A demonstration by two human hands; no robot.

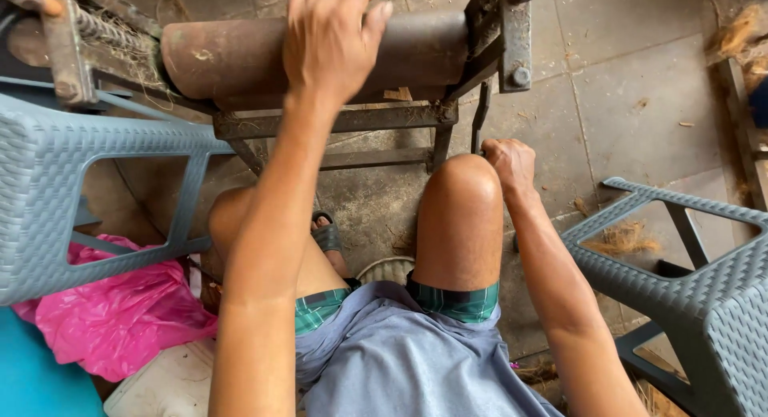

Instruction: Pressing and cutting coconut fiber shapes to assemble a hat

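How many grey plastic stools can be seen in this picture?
2. One stool stands at the left, beside the roller under the left hand. The other stool stands at the right, near the right hand. More may lie out of frame.

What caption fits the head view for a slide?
Seated person's left hand rests on a rusty roller; right hand grips something beside the knee.
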